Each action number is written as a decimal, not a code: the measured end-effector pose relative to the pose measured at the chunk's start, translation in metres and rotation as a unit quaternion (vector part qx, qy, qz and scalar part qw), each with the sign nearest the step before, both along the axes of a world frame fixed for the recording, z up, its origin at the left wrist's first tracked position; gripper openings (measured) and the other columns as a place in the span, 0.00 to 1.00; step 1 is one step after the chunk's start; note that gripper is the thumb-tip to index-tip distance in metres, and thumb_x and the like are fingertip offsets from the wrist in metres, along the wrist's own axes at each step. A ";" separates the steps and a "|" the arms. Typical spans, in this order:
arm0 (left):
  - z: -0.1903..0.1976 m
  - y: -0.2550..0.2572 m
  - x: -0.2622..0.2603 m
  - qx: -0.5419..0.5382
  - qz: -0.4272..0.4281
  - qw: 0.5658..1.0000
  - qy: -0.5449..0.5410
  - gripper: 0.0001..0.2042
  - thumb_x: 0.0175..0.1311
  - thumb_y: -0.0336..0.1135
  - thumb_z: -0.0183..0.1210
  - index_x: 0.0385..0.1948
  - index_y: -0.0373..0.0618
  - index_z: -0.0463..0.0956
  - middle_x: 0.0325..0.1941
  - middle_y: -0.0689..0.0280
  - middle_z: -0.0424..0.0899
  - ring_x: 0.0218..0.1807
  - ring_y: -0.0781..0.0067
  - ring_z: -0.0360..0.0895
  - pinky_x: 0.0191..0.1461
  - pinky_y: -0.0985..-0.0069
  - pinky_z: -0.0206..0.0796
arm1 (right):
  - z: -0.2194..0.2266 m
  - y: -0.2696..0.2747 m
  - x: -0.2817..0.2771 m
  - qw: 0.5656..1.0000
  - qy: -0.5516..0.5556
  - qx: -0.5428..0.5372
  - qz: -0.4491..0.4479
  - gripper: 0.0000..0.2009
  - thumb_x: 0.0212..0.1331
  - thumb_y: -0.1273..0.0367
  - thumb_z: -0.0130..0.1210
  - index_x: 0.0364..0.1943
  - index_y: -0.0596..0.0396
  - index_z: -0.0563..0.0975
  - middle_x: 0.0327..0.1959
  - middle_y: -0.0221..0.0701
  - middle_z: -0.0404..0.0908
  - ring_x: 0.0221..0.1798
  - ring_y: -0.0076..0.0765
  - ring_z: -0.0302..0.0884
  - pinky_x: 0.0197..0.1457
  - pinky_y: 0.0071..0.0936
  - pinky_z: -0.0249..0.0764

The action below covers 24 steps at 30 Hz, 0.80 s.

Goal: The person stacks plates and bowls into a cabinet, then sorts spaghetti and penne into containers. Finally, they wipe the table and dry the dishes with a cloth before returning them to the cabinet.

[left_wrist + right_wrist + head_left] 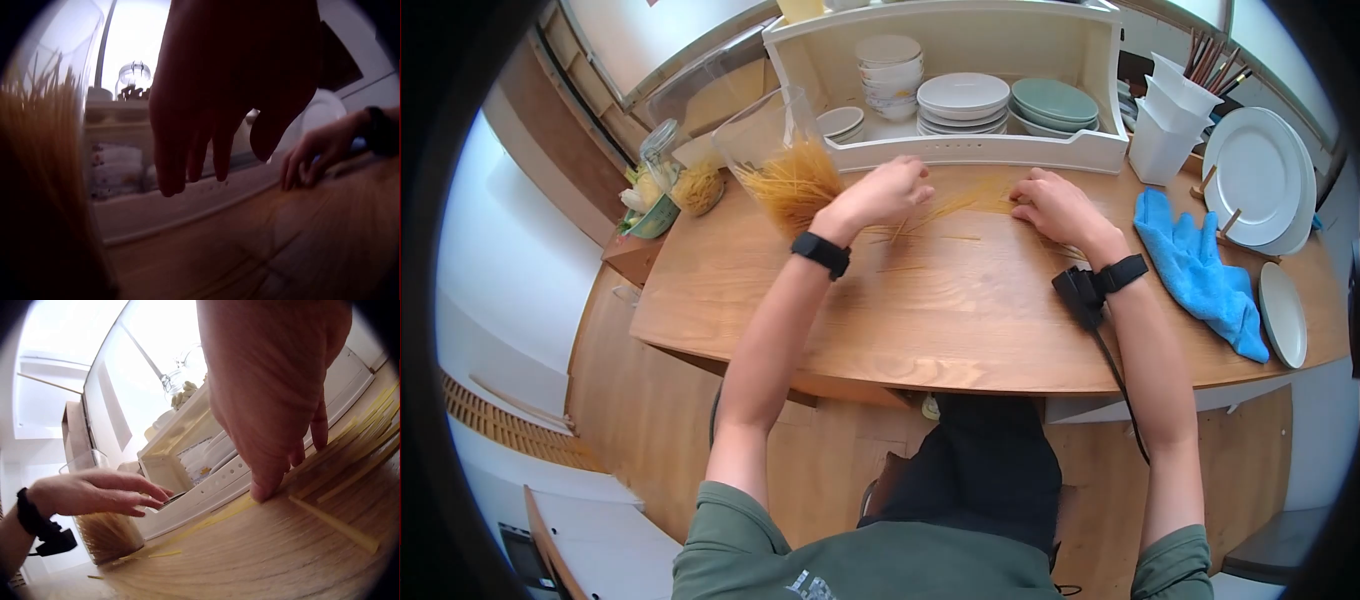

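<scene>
The work in hand appears to be dealing with the loose, thin yellow pasta strands [344, 528] on the light-brown wooden tabletop [940, 330]. They lie scattered between and around the two hands, in front of the white rack with crockery [980, 153]. More strands [795, 185] stand in a tall clear container [750, 135] at the left, just beside the left hand [888, 193].

The left hand is open and holds nothing, its relaxed fingers hanging above the tabletop. The right hand [1055, 207] reaches down with its fingertips at the strands on the far right; whether it pinches any, I cannot tell.

As a judgement, lifting such thin pieces calls for low fingertips, strands drawn together and lined up, and a light grip, since they could snap or roll apart.
</scene>
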<state>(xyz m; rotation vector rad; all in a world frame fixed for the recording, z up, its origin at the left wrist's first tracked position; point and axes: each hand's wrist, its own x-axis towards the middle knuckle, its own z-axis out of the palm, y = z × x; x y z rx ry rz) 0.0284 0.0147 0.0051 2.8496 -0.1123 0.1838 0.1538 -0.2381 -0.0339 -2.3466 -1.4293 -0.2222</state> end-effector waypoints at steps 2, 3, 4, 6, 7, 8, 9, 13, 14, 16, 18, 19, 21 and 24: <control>-0.024 0.006 0.022 0.032 0.028 0.998 0.049 0.26 0.70 0.49 0.51 0.61 0.37 0.67 0.72 0.48 0.59 0.74 0.52 0.55 0.74 0.62 0.48 | 0.002 0.000 -0.001 1.000 -0.002 -0.003 -0.007 0.10 0.56 0.66 0.60 0.39 0.55 0.81 0.44 0.39 0.79 0.53 0.47 0.74 0.55 0.39 0.72; -0.028 0.006 0.028 0.030 0.025 0.998 0.050 0.26 0.70 0.49 0.51 0.61 0.37 0.67 0.72 0.48 0.59 0.74 0.52 0.55 0.74 0.62 0.48 | 0.002 0.000 -0.002 1.000 0.002 -0.006 -0.010 0.10 0.56 0.66 0.60 0.39 0.55 0.81 0.44 0.39 0.79 0.53 0.47 0.74 0.56 0.39 0.72; -0.033 0.006 0.031 0.028 0.044 0.996 0.072 0.29 0.69 0.52 0.50 0.63 0.37 0.64 0.74 0.47 0.53 0.76 0.51 0.48 0.76 0.62 0.43 | 0.002 0.000 -0.002 1.000 -0.002 -0.004 -0.006 0.10 0.56 0.66 0.61 0.39 0.55 0.81 0.44 0.39 0.79 0.53 0.47 0.74 0.55 0.39 0.72; -0.033 0.001 0.029 0.027 0.064 0.993 0.099 0.33 0.69 0.55 0.49 0.66 0.36 0.60 0.76 0.47 0.47 0.78 0.50 0.42 0.78 0.62 0.39 | 0.001 0.001 0.000 1.000 -0.002 -0.014 -0.007 0.11 0.57 0.66 0.60 0.41 0.56 0.81 0.44 0.39 0.79 0.52 0.47 0.74 0.56 0.39 0.72; -0.033 0.000 0.027 0.006 0.073 0.992 0.103 0.35 0.69 0.56 0.49 0.66 0.35 0.58 0.76 0.46 0.47 0.78 0.49 0.41 0.78 0.61 0.38 | 0.000 0.001 0.001 1.000 -0.005 -0.023 -0.006 0.12 0.58 0.66 0.59 0.43 0.56 0.80 0.43 0.39 0.78 0.52 0.47 0.74 0.56 0.38 0.71; -0.035 -0.001 0.026 -0.015 0.081 0.991 0.106 0.36 0.68 0.57 0.50 0.67 0.33 0.56 0.76 0.46 0.46 0.78 0.49 0.41 0.78 0.60 0.38 | 0.001 0.001 0.001 1.000 -0.001 -0.023 -0.007 0.12 0.58 0.66 0.59 0.43 0.56 0.80 0.43 0.39 0.78 0.52 0.47 0.74 0.56 0.38 0.71; -0.037 0.000 0.026 -0.015 0.081 0.991 0.109 0.36 0.68 0.57 0.50 0.67 0.33 0.56 0.76 0.46 0.46 0.78 0.49 0.41 0.78 0.60 0.38 | 0.002 0.001 0.001 1.000 -0.002 -0.025 -0.007 0.11 0.58 0.66 0.59 0.42 0.56 0.80 0.43 0.39 0.78 0.52 0.47 0.74 0.56 0.38 0.71; -0.027 0.004 0.019 -0.016 0.039 0.989 0.141 0.39 0.68 0.60 0.47 0.68 0.32 0.53 0.76 0.46 0.46 0.77 0.49 0.41 0.77 0.61 0.39 | 0.002 0.001 0.000 1.000 0.000 -0.027 -0.008 0.11 0.58 0.66 0.58 0.42 0.56 0.80 0.43 0.39 0.78 0.52 0.47 0.75 0.56 0.38 0.71; -0.020 0.003 0.016 -0.039 0.015 0.984 0.171 0.40 0.68 0.61 0.45 0.69 0.33 0.52 0.76 0.46 0.46 0.77 0.48 0.41 0.77 0.61 0.40 | 0.003 0.000 0.000 1.000 0.000 -0.028 -0.008 0.11 0.58 0.66 0.58 0.42 0.56 0.80 0.43 0.39 0.78 0.52 0.47 0.75 0.56 0.38 0.71; -0.013 -0.004 0.005 -0.034 0.037 0.988 0.148 0.42 0.67 0.63 0.45 0.69 0.33 0.51 0.76 0.45 0.45 0.77 0.48 0.41 0.77 0.62 0.39 | 0.004 0.000 0.000 0.999 0.016 -0.031 -0.003 0.11 0.59 0.67 0.57 0.42 0.57 0.80 0.44 0.40 0.78 0.52 0.48 0.74 0.57 0.39 0.71; -0.017 -0.006 0.000 -0.033 0.059 0.990 0.126 0.43 0.66 0.65 0.45 0.70 0.33 0.50 0.76 0.45 0.44 0.77 0.47 0.40 0.78 0.62 0.39 | 0.003 0.001 0.001 1.000 0.013 -0.015 -0.002 0.12 0.60 0.66 0.56 0.44 0.58 0.79 0.45 0.40 0.78 0.54 0.48 0.73 0.58 0.38 0.70; -0.019 -0.007 -0.001 -0.010 0.102 0.985 0.136 0.46 0.62 0.68 0.47 0.70 0.34 0.50 0.76 0.44 0.44 0.77 0.46 0.40 0.78 0.61 0.38 | 0.004 0.001 0.001 1.000 0.009 0.004 0.000 0.12 0.62 0.66 0.54 0.45 0.59 0.78 0.47 0.41 0.77 0.55 0.48 0.73 0.59 0.38 0.70; -0.023 -0.008 -0.001 0.006 0.145 0.979 0.141 0.49 0.59 0.71 0.49 0.70 0.34 0.50 0.76 0.43 0.44 0.77 0.45 0.39 0.78 0.60 0.38 | 0.000 0.008 0.012 1.000 0.008 0.018 0.010 0.14 0.64 0.66 0.52 0.48 0.60 0.77 0.51 0.42 0.76 0.58 0.49 0.71 0.62 0.37 0.68; -0.031 -0.013 -0.003 0.023 0.174 0.970 0.166 0.57 0.48 0.78 0.53 0.71 0.37 0.49 0.76 0.44 0.45 0.77 0.44 0.39 0.76 0.54 0.42 | -0.013 0.021 0.028 0.998 0.011 0.055 0.039 0.17 0.67 0.64 0.48 0.52 0.62 0.74 0.56 0.45 0.74 0.62 0.50 0.68 0.65 0.38 0.65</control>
